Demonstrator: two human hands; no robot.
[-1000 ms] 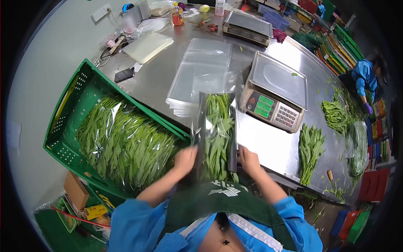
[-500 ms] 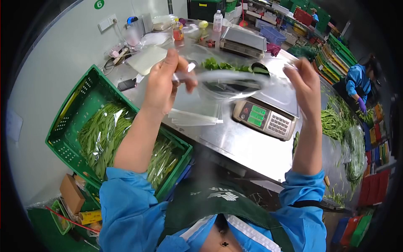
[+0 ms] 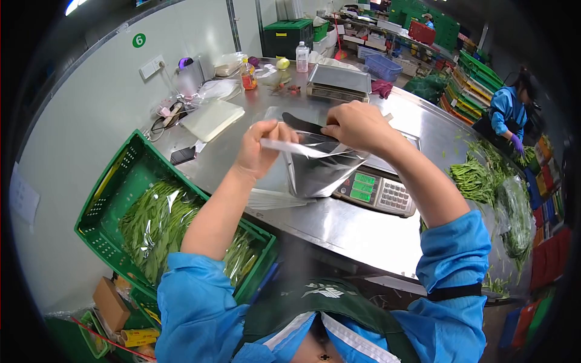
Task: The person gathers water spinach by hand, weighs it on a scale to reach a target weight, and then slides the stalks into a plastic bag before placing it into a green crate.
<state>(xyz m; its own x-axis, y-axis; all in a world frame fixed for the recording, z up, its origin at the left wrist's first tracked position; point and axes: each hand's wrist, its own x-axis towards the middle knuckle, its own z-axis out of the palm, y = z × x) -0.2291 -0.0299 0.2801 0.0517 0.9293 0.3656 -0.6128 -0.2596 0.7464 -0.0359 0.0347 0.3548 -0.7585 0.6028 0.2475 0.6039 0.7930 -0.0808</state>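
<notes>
My left hand (image 3: 261,147) is closed on the rim of a clear plastic bag (image 3: 315,172), thumb and fingers pinching its left side. My right hand (image 3: 362,126) is over the bag's mouth, with its fingers curled down at a dark, curved thing (image 3: 299,123) whose kind I cannot make out. That dark thing reaches leftward from my fingertips above the bag's rim. A digital scale (image 3: 387,192) with green displays stands behind and right of the bag. Below the bag lies a stack of flat clear bags (image 3: 275,198) on the metal table (image 3: 339,233).
At left, a green crate (image 3: 109,190) holds bagged green vegetables (image 3: 163,221). A second scale (image 3: 339,80), bottles and a phone (image 3: 183,155) lie farther back. Loose greens (image 3: 475,178) cover the table's right side. A co-worker (image 3: 511,112) wearing purple gloves is at far right.
My right hand has moved left from the bag's right side to over its mouth. The leafy greens seen behind the bag are now hidden. My left hand still grips the rim.
</notes>
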